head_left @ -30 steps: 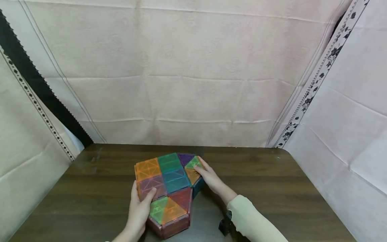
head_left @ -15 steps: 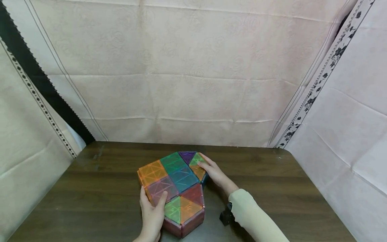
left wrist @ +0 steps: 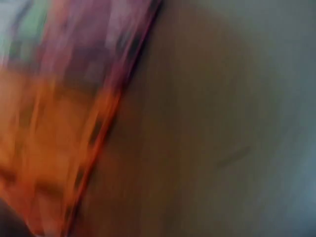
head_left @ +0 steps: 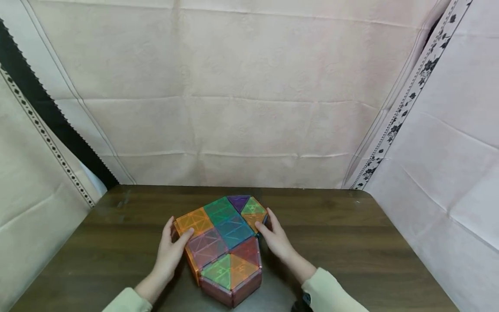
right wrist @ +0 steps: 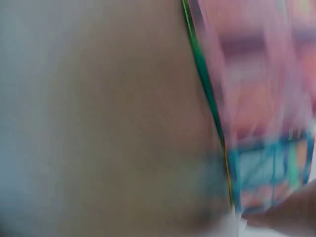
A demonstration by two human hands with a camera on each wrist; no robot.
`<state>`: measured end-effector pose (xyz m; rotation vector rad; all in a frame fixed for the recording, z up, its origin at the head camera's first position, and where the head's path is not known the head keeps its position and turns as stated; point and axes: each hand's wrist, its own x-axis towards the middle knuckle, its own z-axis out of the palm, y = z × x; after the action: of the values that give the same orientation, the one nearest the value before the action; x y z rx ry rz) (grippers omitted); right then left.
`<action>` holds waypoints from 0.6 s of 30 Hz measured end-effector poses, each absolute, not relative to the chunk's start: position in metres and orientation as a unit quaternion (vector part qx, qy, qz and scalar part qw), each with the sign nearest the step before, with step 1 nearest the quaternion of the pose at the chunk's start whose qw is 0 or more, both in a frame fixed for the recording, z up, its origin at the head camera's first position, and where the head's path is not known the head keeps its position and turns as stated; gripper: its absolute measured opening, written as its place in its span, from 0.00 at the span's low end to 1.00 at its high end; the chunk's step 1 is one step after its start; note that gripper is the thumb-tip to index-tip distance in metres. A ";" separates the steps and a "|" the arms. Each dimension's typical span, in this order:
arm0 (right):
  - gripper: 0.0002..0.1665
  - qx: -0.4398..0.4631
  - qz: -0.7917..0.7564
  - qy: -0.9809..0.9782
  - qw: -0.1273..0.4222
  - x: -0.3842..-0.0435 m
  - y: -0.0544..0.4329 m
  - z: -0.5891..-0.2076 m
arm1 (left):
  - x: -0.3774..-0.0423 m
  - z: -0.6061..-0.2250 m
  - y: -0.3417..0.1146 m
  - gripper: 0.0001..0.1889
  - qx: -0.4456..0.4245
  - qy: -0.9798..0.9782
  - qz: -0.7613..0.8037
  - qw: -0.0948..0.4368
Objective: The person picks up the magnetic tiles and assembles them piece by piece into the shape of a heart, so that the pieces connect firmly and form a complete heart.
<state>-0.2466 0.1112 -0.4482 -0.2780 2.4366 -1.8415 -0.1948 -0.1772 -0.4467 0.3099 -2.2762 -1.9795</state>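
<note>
A low block built of see-through magnetic tiles (head_left: 234, 231) stands over the table, with square and triangular tiles in several colours on top. At its back left corner my left hand (head_left: 168, 251) grips the edge, thumb on the orange square (head_left: 196, 220) and fingers at the side wall. My right hand (head_left: 277, 239) holds the opposite side, its thumb at the orange triangle (head_left: 251, 219). The left wrist view is blurred and shows orange side tiles (left wrist: 54, 133). In the right wrist view a blue side tile (right wrist: 261, 168) appears with part of a finger (right wrist: 289, 210).
A dark brown wooden table (head_left: 351, 255) lies under the block. Behind it hangs a pale cloth (head_left: 241, 130), with more cloth at both sides. A black strip (head_left: 54, 112) runs down the left cloth.
The tile block has turned, its front end swinging right. My left hand has slid from the purple square to the orange corner. My right thumb has shifted from the green triangle to the orange one.
</note>
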 end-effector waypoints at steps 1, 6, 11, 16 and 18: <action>0.45 -0.082 -0.603 0.793 0.034 -0.236 0.111 -0.447 | -0.201 -0.447 -0.184 0.46 0.093 -0.756 -0.646 0.044; 0.45 -0.048 -0.643 0.762 0.059 -0.190 0.104 -0.442 | -0.227 -0.448 -0.209 0.37 0.043 -0.765 -0.643 -0.003; 0.41 -0.063 -0.675 0.729 0.097 -0.159 0.094 -0.443 | -0.241 -0.448 -0.220 0.33 -0.002 -0.765 -0.643 -0.037; 0.40 -0.083 -0.676 0.726 0.093 -0.146 0.086 -0.449 | -0.243 -0.451 -0.220 0.32 -0.032 -0.772 -0.633 -0.049; 0.41 -0.085 -0.670 0.732 0.084 -0.144 0.085 -0.451 | -0.244 -0.453 -0.219 0.32 -0.033 -0.776 -0.628 -0.045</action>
<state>-0.1437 0.0846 -0.4507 -0.2550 2.1849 -2.0002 -0.2438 -0.2190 -0.4529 -0.1052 -2.5115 -2.0324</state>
